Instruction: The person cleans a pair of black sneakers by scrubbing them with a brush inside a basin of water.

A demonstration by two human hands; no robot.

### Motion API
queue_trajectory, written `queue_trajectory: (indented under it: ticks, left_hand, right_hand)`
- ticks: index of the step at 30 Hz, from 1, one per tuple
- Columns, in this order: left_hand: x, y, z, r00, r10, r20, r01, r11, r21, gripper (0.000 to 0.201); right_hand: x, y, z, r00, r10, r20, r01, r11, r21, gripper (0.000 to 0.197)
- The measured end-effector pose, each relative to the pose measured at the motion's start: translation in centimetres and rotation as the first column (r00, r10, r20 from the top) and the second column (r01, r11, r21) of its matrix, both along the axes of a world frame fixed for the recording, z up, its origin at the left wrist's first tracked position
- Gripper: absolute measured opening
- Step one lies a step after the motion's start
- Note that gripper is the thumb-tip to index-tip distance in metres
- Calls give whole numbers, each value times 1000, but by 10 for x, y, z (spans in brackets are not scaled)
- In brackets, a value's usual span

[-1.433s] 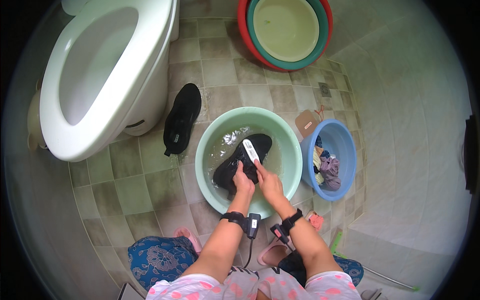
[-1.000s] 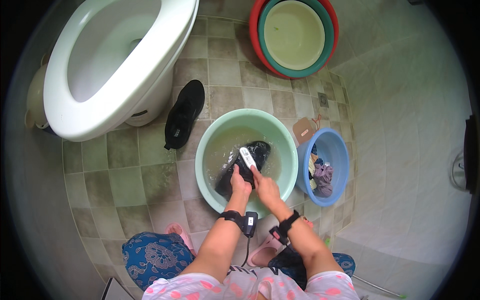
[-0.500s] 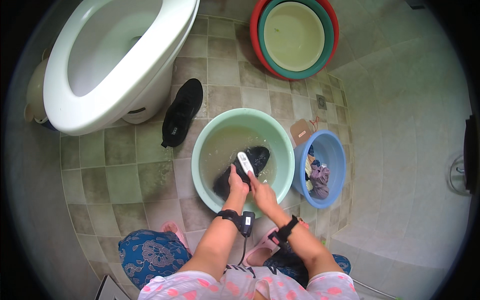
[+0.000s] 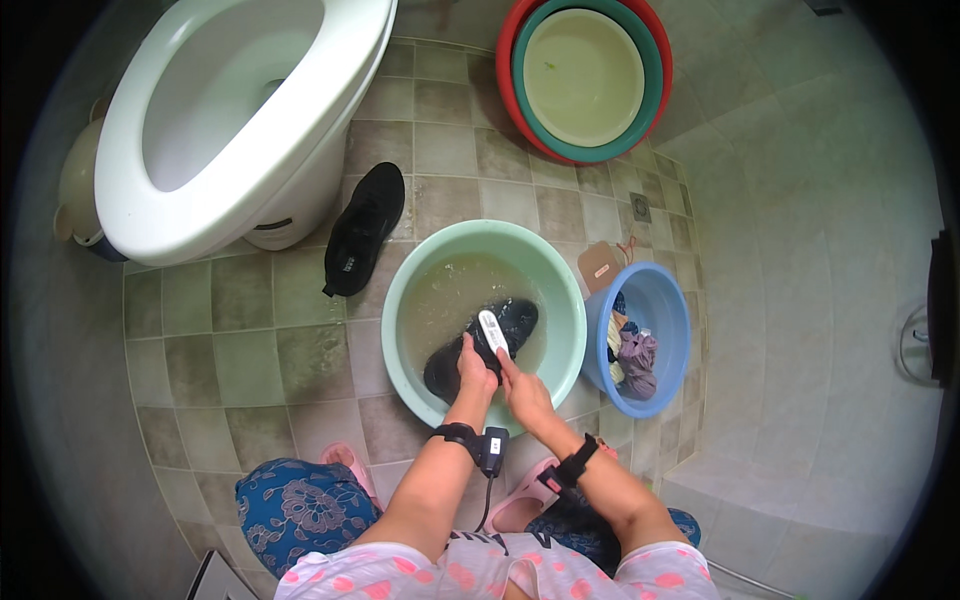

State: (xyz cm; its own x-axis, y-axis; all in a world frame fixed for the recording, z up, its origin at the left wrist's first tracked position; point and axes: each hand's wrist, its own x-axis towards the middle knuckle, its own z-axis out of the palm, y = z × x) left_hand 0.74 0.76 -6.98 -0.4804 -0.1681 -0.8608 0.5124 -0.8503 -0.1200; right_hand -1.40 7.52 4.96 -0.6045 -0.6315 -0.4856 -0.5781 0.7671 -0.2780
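Two black fabric slip-on shoes are in view: the washed shoe (image 4: pixel 517 319) lies in a round pale-green plastic basin (image 4: pixel 566 300) of cloudy water, and its mate (image 4: pixel 363 230) lies on the tiled floor near one white toilet (image 4: pixel 150 225). Four more round vessels stand around: one blue plastic tub (image 4: pixel 674 330) with bunched cloth (image 4: pixel 638 362), and three nested basins, cream (image 4: pixel 585 75) inside green (image 4: pixel 653 85) inside red (image 4: pixel 504 75). There is one slim white plastic brush (image 4: pixel 490 328), its underside hidden.

Of the two hands, the left hand (image 4: pixel 475 372) holds the washed shoe at its near edge, thumb uppermost, fingers mostly hidden; the right hand (image 4: pixel 527 395) closes around the brush's near end. The shoe slants beyond both hands, its far end pointing away to the right, with the brush lying across it.
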Motion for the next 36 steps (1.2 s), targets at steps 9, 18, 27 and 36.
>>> queue_trajectory:
  ticks: [9,18,27,36]
  left_hand:
    - [-7,13,0,993,16,-114,-20,999,-30,48]
    - [4,8,8,997,-7,-78,6,1000,-23,44]
    - [0,12,-2,995,17,-102,-17,1000,-2,43]
    - [-4,17,4,990,2,-138,-4,1000,-14,45]
  right_hand:
    - [-48,5,-28,994,-31,-102,22,996,-82,42]
    - [-15,0,6,997,73,11,-73,997,11,43]
    - [-22,2,-18,999,42,14,-41,995,-86,46]
    - [-51,-5,-25,987,35,-154,-30,999,32,40]
